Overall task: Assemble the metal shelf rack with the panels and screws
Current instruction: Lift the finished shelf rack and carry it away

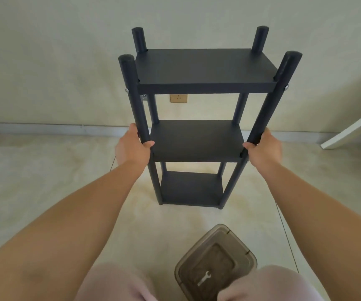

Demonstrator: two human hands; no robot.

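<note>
Head view: left hand (131,146) curls its grip round the near-left round post of the matte black shelf rack (199,140), upright on the pale floor (45,170) near the wall. Right hand (262,149) clasps the near-right post. Nearer, a smoky plastic box (216,263) holds a small wrench (204,278).

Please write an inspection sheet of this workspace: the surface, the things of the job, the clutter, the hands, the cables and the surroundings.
Surface: pale floor, one dark seam line visible on the right.
Job's things: dark shelf rack stands upright with three panels fitted; silver screw heads show on the front posts.
Clutter: brown plastic box with a small wrench in it, near the person's knees.
Hands: left hand grips the front left post; right hand grips the front right post, both at the middle panel.
Cables: nothing seen.
Surroundings: pale wall with a socket; white board leaning at right.
</note>
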